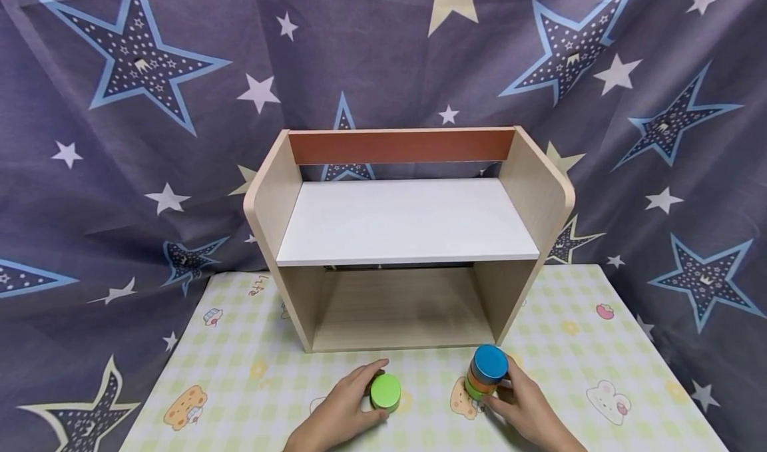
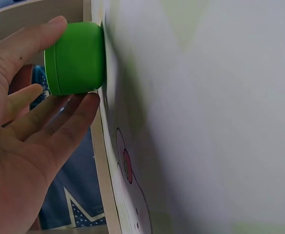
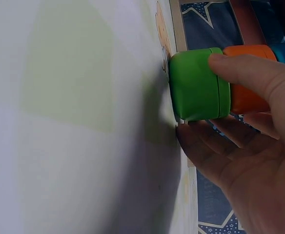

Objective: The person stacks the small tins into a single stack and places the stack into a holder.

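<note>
A small round green tin (image 1: 385, 392) with a lid seam stands on the table in front of the shelf. My left hand (image 1: 344, 409) holds it, thumb on one side and fingers on the other; the left wrist view shows the thumb (image 2: 58, 25) at its lid edge and fingertips close below. To the right stands a stack of tins: a green one (image 3: 197, 84) at the bottom, an orange one (image 3: 250, 53) in the middle and a blue one (image 1: 490, 363) on top. My right hand (image 1: 524, 405) grips the bottom green tin, its thumb across the lid seam.
A two-level wooden shelf (image 1: 407, 222) with a white upper board stands behind the hands, its front edge just beyond the tins. The table has a green checked cloth (image 1: 228, 372) with cartoon prints. A dark curtain with stars (image 1: 389, 59) hangs behind.
</note>
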The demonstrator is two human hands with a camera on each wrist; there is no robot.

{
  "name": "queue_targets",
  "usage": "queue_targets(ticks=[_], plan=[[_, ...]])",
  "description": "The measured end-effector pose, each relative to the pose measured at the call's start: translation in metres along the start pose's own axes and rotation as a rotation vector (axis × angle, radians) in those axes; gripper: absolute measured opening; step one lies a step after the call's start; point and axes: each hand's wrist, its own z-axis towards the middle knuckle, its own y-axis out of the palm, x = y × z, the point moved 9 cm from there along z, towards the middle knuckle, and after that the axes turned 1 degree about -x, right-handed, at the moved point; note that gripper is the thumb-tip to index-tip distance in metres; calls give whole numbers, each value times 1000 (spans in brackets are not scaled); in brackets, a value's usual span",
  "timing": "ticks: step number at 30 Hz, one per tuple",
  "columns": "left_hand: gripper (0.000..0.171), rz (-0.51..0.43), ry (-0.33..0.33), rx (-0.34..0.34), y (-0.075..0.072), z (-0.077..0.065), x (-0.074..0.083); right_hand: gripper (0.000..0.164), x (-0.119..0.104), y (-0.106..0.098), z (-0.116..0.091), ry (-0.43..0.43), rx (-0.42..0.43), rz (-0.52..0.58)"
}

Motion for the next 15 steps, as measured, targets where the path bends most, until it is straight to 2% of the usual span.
queue_targets(ticks=[3, 15], plan=[[84, 20, -3, 0, 0, 0, -1, 74, 0, 0, 0, -1, 1, 1], [85, -1, -15, 8, -1, 0, -1, 72, 0, 1, -1, -5, 3, 8]])
